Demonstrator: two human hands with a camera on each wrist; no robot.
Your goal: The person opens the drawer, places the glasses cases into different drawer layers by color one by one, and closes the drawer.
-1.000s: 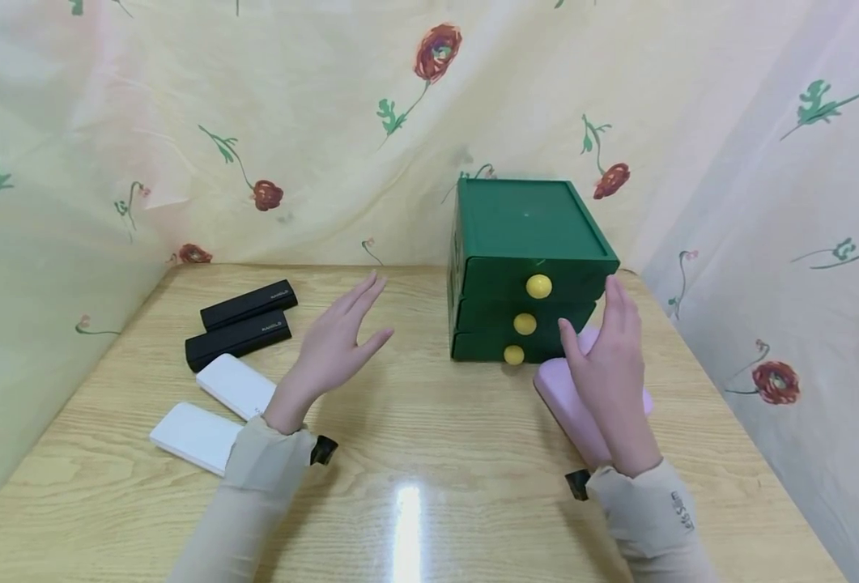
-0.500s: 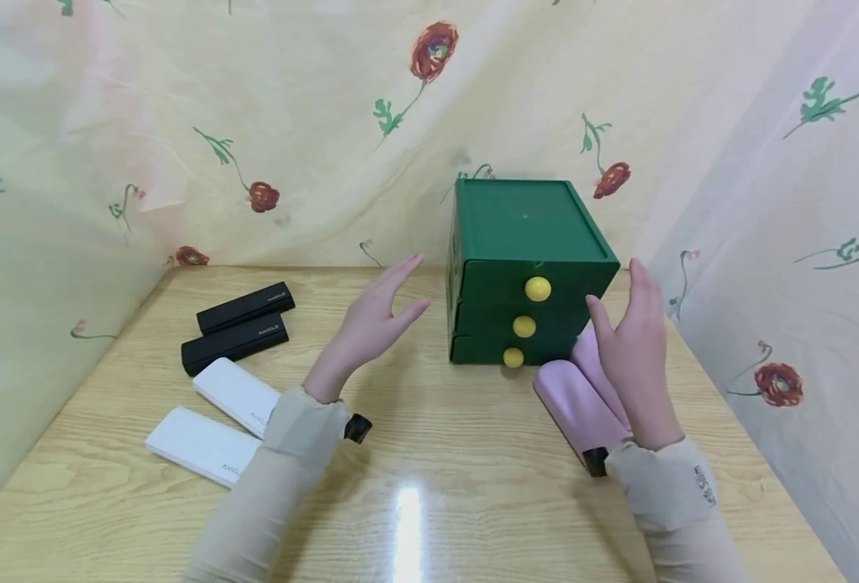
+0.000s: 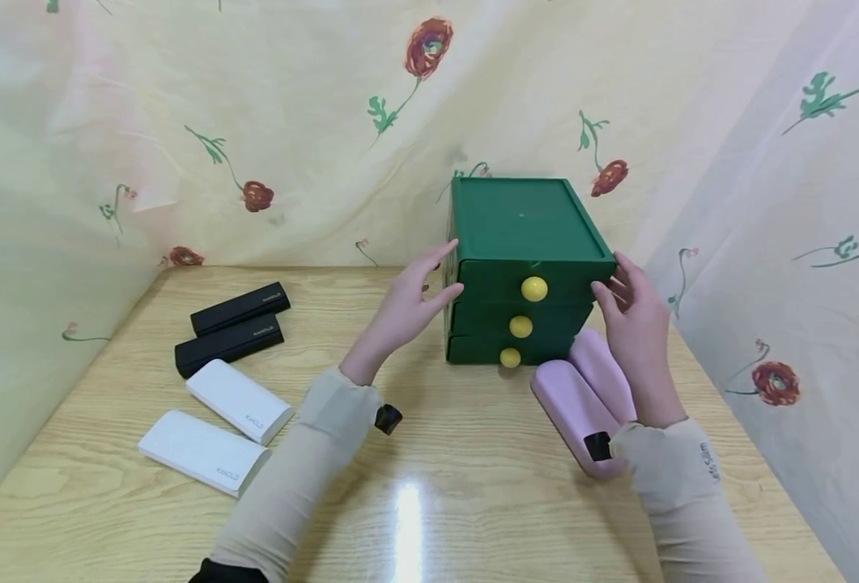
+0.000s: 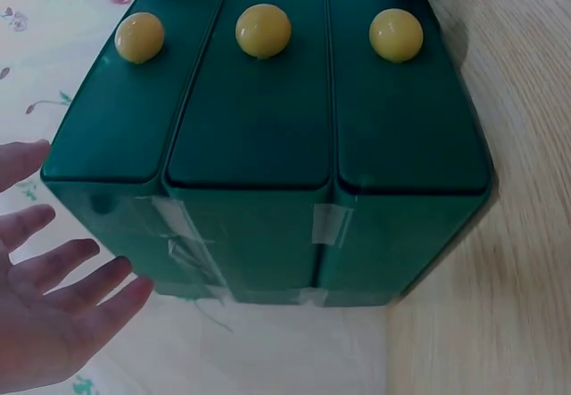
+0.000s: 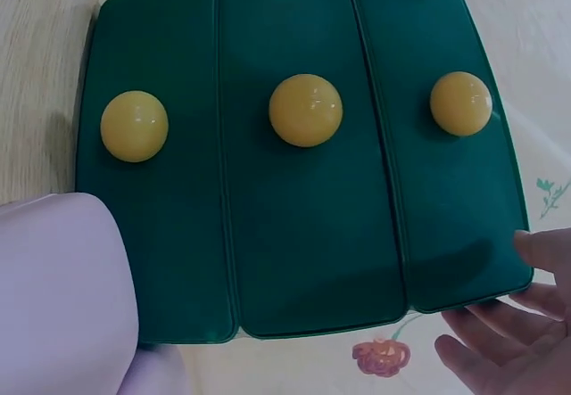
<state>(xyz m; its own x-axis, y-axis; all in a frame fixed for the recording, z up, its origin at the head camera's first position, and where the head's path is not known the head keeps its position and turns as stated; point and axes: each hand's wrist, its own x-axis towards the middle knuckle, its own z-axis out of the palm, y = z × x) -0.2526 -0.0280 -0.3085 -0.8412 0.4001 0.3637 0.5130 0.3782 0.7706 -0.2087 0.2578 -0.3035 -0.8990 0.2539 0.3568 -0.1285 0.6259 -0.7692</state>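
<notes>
Head: the green drawer cabinet (image 3: 527,219) stands near the worktop's (image 3: 465,486) back edge; reaching around it seems in hand. Left wrist: left grip (image 4: 49,310) spread, empty. Right wrist: right grip (image 5: 531,337) loosely at its corner, no firm hold visible; next probably calls for even pressure.

A light wooden table (image 3: 465,437) with fine, wavy grain fills the lower half of the head view, its far edge crossing mid-frame. Behind it rises a back wall (image 3: 312,121) of softly creased cream sheeting, printed with red flowers (image 3: 429,48) on green stems. The same floral pattern covers the left wall (image 3: 21,324) and the right wall (image 3: 786,283), which looks greyer. Pinkish light tints the upper left. A bright white reflection (image 3: 409,526) streaks the wood at bottom centre.
</notes>
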